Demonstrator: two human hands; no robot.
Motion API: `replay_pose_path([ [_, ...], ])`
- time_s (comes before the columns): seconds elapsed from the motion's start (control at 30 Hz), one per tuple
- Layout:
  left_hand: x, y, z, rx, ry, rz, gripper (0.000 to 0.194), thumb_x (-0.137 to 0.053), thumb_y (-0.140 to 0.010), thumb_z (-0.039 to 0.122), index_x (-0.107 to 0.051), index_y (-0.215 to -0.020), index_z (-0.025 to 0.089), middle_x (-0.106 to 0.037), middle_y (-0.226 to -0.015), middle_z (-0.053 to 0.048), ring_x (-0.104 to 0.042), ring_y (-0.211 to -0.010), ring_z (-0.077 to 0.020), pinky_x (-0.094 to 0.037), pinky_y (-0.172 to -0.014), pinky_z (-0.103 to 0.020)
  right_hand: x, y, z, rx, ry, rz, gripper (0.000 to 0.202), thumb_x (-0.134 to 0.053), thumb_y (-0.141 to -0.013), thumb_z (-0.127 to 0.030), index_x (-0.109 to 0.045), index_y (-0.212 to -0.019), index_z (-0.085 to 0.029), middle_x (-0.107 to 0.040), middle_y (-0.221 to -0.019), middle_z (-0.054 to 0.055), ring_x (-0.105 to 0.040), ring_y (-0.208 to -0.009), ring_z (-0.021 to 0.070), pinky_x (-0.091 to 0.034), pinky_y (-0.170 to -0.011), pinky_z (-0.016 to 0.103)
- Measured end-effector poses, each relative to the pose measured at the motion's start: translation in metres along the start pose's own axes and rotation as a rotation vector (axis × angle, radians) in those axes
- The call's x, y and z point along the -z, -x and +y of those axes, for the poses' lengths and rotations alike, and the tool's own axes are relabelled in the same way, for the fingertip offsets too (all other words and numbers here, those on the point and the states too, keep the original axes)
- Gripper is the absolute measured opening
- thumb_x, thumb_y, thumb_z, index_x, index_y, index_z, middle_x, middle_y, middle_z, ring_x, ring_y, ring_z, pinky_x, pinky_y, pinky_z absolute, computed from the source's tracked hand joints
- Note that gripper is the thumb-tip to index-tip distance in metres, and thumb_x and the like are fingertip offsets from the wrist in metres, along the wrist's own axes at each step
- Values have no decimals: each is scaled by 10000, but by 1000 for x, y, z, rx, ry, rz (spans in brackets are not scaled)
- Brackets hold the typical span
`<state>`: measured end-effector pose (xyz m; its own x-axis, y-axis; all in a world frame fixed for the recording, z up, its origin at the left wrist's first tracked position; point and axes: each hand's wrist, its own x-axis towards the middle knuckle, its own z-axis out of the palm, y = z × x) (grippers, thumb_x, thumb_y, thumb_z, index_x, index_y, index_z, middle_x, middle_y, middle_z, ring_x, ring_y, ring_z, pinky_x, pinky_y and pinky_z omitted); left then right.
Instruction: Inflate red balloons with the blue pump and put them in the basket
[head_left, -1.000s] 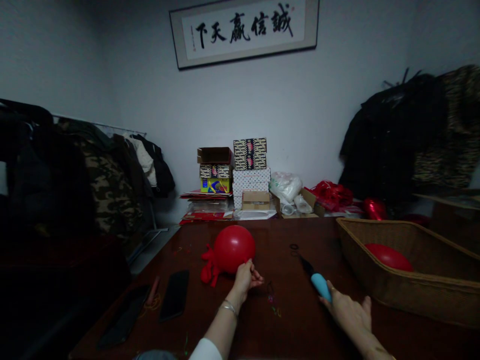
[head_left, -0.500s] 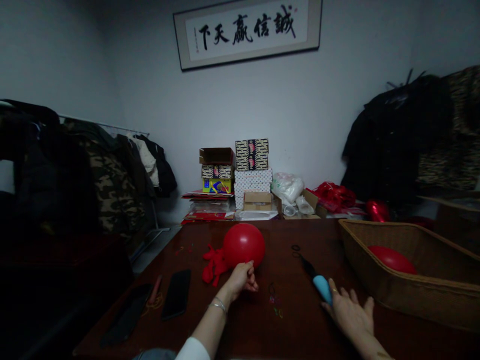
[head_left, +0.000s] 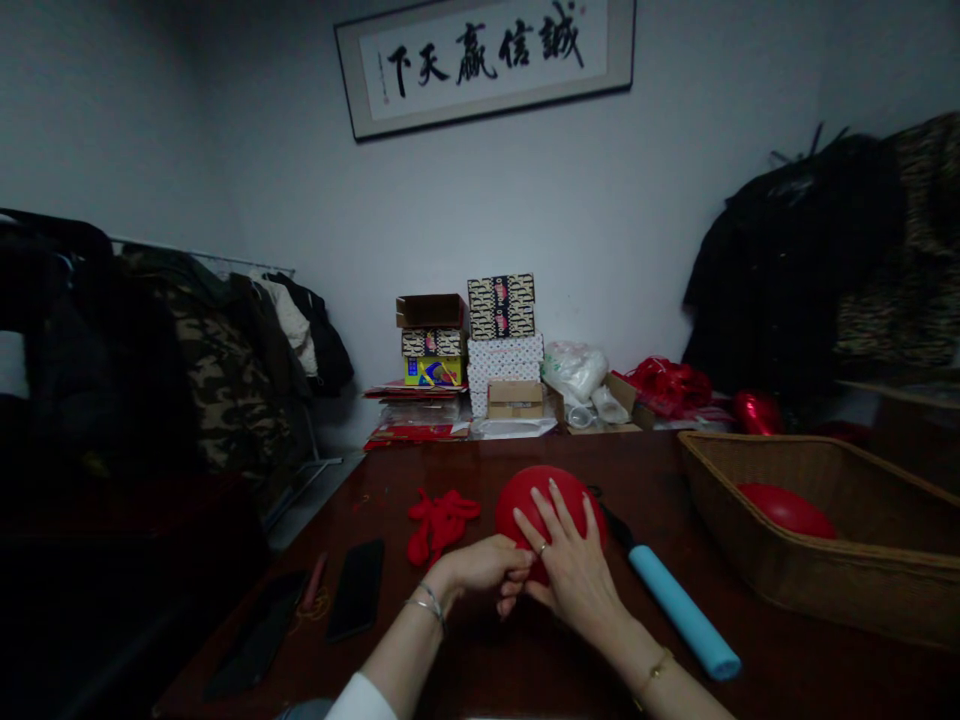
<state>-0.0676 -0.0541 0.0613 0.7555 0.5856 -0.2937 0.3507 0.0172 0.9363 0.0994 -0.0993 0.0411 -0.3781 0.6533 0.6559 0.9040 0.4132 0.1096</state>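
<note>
Red balloon (head_left: 571,485), inflated, sits just above or on the tabletop (head_left: 622,455), between both hands near the middle; contact underneath is hidden. Left hand (head_left: 506,575): fingers curled in, tips drawn together in a pinch at the balloon's near left edge. Pinch appears to have the balloon's neck, though the neck itself is covered. Right hand (head_left: 574,565): fingers spread wide, laid flat across the balloon's near side, pressing or steadying without closing round it.

Key relation: balloon body lies far and right of the left grip, directly beneath the right fingers. Right hand covers more of it; left hand touches only the edge. Shape looks nearly round, no clear long axis. Right thumb is close by the left fingertips; whether they touch, cannot tell.

Further out: limp red cluster (head_left: 442,525) left of the balloon, apart from it. Blue-handled tool (head_left: 684,610) lies to the right, long axis running from far left to near right, black end close beside the balloon, neither hand on it. Wicker basket (head_left: 810,570) farther right, another red balloon (head_left: 784,510) inside. Dark phone (head_left: 356,590) well to the left. Stacked boxes (head_left: 501,308) beyond the far edge, against the wall.
</note>
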Motion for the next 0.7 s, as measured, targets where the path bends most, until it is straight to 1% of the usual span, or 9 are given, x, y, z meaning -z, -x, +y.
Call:
replay_pose_path([
  [0.07, 3, 12, 12, 67, -148, 11, 444, -430, -784, 559, -401, -542, 188, -445, -433, 35, -513, -421, -137, -430, -489, -280, -2, 0, -1, -28, -2, 5, 748, -627, -697, -550, -353, -1354, -317, -255, -1470, 124, -119, -1361, 329, -34, -1037, 609],
  [0.13, 6, 25, 25, 101, -415, 114, 478, -344, -839, 553, -469, -570, 178, -529, -469, -6, -581, -498, -168, -463, -566, -301, -2, 1, -2, -57, 4, -3, 673, -607, -726, -531, -390, -1330, -328, -285, -1459, 116, -142, -1359, 316, -31, -1041, 600],
  [0.23, 8, 42, 42, 18, -995, 424, 474, -350, -882, 469, -601, -625, 160, -660, -646, -96, -652, -686, -228, -476, -713, -349, 0, 0, -7, -107, -15, -31, 603, -583, -764, -438, -390, -1327, -339, -333, -1437, 104, -172, -1354, 295, -27, -1044, 593],
  [0.27, 8, 46, 46, 4, -1122, 517, 424, -375, -887, 435, -637, -702, 157, -683, -721, -118, -663, -755, -254, -481, -733, -368, 1, 0, -9, -127, -35, -44, 611, -580, -765, -402, -373, -1337, -339, -346, -1429, 99, -184, -1352, 290, -26, -1044, 593],
  [0.33, 7, 52, 49, -76, -1280, 622, 302, -416, -896, 343, -660, -905, 165, -697, -918, -142, -646, -926, -276, -489, -787, -386, 3, -2, -12, -166, -100, -79, 669, -584, -748, -362, -326, -1365, -326, -361, -1421, 86, -202, -1347, 281, -19, -1049, 587],
  [0.4, 5, 54, 46, -236, -1360, 640, 280, -417, -905, 244, -604, -1102, 177, -635, -1139, -141, -564, -1106, -248, -474, -874, -375, 6, -6, -12, -200, -197, -125, 741, -594, -726, -369, -276, -1391, -289, -361, -1423, 76, -194, -1351, 270, -5, -1061, 569],
  [0.47, 3, 54, 40, -436, -1416, 640, 336, -412, -907, 191, -523, -1224, 174, -540, -1279, -132, -457, -1223, -212, -434, -956, -366, 10, -9, -11, -220, -326, -185, 821, -603, -708, -399, -212, -1415, -253, -329, -1442, 71, -152, -1364, 255, -1, -1074, 545],
  [0.6, -2, 50, 25, -731, -1487, 623, 395, -429, -907, 214, -446, -1297, 153, -522, -1300, -121, -394, -1264, -192, -409, -1003, -364, 20, -10, -3, -198, -647, -315, 980, -621, -689, -393, -10, -1439, -239, -181, -1498, 84, -120, -1372, 223, -82, -1091, 500],
  [0.7, -6, 47, 14, -798, -1511, 664, 371, -411, -914, 201, -468, -1274, 132, -569, -1248, -118, -467, -1209, -188, -439, -981, -347, 21, -6, 3, -225, -808, -276, 1027, -658, -664, -341, 4, -1438, -211, -162, -1498, 121, -175, -1360, 218, -199, -1085, 438],
])
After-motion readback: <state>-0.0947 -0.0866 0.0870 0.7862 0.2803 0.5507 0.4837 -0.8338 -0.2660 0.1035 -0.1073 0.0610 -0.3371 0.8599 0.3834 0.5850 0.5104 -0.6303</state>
